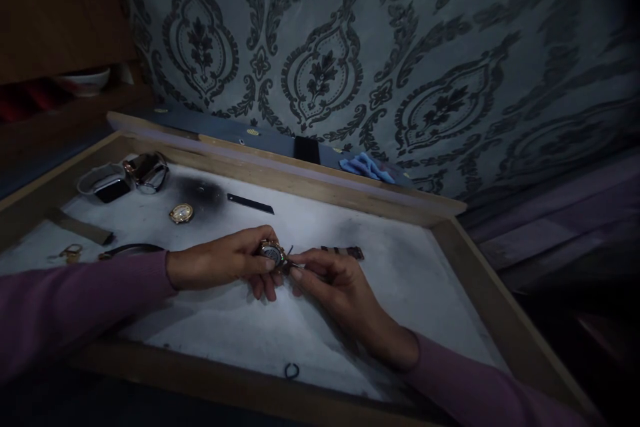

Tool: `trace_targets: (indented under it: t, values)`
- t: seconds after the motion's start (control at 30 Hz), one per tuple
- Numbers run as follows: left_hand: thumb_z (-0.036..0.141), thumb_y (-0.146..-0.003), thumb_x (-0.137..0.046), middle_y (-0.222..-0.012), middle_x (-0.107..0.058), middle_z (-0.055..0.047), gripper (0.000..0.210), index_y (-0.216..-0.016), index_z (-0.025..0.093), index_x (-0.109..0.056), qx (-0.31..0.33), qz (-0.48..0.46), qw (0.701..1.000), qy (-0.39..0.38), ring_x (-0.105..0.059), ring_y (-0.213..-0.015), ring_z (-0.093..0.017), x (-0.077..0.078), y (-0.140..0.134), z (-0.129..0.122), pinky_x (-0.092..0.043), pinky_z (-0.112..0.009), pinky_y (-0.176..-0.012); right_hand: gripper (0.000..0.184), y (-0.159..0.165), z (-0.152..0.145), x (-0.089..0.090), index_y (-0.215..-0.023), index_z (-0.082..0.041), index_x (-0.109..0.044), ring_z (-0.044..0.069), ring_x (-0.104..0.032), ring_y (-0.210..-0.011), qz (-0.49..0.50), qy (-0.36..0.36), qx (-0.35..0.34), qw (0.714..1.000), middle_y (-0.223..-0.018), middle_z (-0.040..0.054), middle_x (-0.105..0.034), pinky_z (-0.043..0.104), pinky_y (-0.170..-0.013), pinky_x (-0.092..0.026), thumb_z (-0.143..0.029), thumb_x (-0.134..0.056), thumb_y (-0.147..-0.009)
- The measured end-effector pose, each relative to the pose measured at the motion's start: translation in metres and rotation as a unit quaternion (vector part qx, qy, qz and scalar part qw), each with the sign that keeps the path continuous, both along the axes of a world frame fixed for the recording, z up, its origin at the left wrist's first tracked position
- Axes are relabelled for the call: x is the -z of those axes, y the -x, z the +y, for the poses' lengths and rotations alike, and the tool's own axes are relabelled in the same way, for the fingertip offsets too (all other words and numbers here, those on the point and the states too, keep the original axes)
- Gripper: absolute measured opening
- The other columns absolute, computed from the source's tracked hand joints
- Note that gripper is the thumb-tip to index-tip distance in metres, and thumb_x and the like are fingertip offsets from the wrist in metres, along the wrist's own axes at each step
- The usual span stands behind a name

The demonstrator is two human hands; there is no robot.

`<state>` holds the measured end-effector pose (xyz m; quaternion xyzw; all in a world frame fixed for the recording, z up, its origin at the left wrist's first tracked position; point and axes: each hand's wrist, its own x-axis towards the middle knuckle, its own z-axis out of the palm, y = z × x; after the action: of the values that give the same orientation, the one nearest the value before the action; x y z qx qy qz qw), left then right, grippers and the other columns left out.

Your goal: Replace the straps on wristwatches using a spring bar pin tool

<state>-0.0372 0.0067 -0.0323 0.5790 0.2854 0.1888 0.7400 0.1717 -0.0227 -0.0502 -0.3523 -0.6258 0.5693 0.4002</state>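
Note:
Held up over the middle of the tray is a wristwatch [271, 252] with a gold-coloured case, its round side turned upward. My left hand [225, 259] is closed around it, thumb and fingers at the case. On the watch's right edge, my right hand [345, 285] pinches a thin metallic piece [296, 264], too small and dim to identify; its tip meets the case there. Behind my right hand lies a dark strap-like piece [355, 252], partly covered by the fingers. A second gold watch without a strap [181, 213] lies beyond my left wrist.
A wooden-rimmed tray [280, 185] surrounds the work, lined in white. At its left are a smartwatch [113, 189], another watch [151, 177], an olive strap [80, 225] and gold bits [71, 251]. A black blade [250, 203] lies at back, a dark open ring [292, 371] in front, a blue cloth [367, 167] behind.

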Motion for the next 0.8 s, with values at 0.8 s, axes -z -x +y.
trace_targets:
  t: [0.8]
  values:
    - [0.026, -0.083, -0.066, -0.076, -0.066, -0.001, 0.019, -0.089, 0.015, -0.053, 0.017, -0.034, 0.993, 0.113, -0.071, -0.070, -0.018, 0.009, -0.002, -0.002, -0.055, -0.030, -0.066, 0.025, -0.001, -0.005, -0.012, -0.071, -0.018, -0.059, 0.011, -0.052, -0.057, -0.068, 0.028, -0.005, 0.997, -0.062, -0.0013, -0.061, 0.024, -0.052, -0.041, -0.037, -0.069, -0.084]
